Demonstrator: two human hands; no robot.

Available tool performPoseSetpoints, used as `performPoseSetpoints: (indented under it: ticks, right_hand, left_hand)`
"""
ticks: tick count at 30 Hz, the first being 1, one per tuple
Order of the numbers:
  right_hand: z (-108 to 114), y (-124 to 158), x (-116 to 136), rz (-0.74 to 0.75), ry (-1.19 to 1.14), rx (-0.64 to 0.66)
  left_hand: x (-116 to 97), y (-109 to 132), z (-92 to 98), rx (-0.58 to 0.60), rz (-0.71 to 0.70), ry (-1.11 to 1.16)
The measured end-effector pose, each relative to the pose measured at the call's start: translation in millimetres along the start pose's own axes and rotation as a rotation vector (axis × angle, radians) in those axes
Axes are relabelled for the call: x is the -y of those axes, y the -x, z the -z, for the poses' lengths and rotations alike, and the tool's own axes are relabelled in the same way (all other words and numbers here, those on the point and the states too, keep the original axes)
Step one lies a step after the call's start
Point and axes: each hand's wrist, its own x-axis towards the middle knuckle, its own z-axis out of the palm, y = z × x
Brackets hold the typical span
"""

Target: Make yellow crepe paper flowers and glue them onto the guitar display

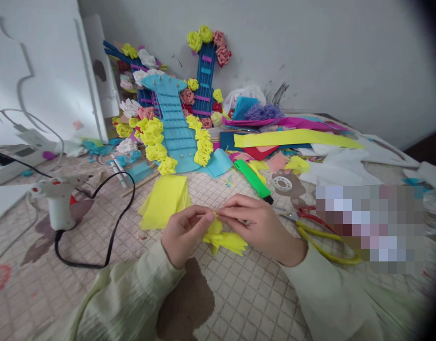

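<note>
My left hand [184, 232] and my right hand [253, 222] meet over the table's middle, both pinched on one folded piece of yellow paper [223, 237]. Its loose layers hang down below my fingertips. Just behind my hands lies a stack of yellow paper sheets [164, 199]. A blue guitar-shaped craft [173, 125] edged with yellow paper flowers stands farther back, with a second blue one [205, 76] leaning on the wall.
A white glue gun [59, 199] with a black cable [113, 227] stands at the left. A green cutter [253, 179], yellow-handled scissors [317, 237] and a tape roll [282, 183] lie to the right. Coloured paper strips [292, 137] pile up behind.
</note>
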Motion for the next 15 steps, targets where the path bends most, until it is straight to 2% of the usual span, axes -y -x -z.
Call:
performPoseSetpoints:
  ticks: [6, 10, 12, 15]
  right_hand:
    - [-3.2, 2.5, 0.4, 0.081, 0.154, 0.018]
    - [-2.6, 2.1, 2.8, 0.01, 0.081, 0.011]
    - [-2.0, 1.4, 4.4, -0.046, 0.014, 0.001]
    - [-1.1, -0.3, 6.8, -0.106, -0.06, -0.019]
  left_hand:
    - [1.4, -1.8, 1.0, -0.018, 0.009, -0.033]
    - [2.3, -1.7, 0.0, 0.009, 0.024, -0.005]
    - [2.8, -0.8, 0.7, 0.021, -0.035, -0.058]
    - [3.5, 1.3, 3.0, 0.023, -0.209, -0.232]
